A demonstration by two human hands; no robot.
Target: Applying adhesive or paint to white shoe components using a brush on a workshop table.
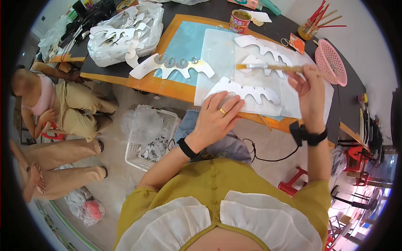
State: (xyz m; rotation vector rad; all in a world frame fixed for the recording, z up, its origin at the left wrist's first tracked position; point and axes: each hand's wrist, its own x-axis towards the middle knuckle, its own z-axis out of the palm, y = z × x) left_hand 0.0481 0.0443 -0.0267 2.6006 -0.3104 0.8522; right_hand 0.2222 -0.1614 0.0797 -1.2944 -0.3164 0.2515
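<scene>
In my right hand (309, 88) is a flat paintbrush (274, 67), gripped by its wooden handle with the bristles pointing left above the white sheets. My left hand (217, 119) lies with its fingers stretched over the near edge of a white scalloped cutout (253, 91). Farther back, a second white cutout (263, 47) rests partly behind the brush. To the left, another scalloped cutout (167, 67) has shiny rounded grey patches along its upper edge. Beneath the cutouts are white paper sheets (215, 48) and a blue sheet (184, 35).
A printed tin (240, 21) stands at the back. At right are a pink basket (328, 62) and a jar of brushes (308, 30). A plastic bag of cutouts (123, 33) sits left. Below the table edge is a white crate (153, 142); two people sit at left.
</scene>
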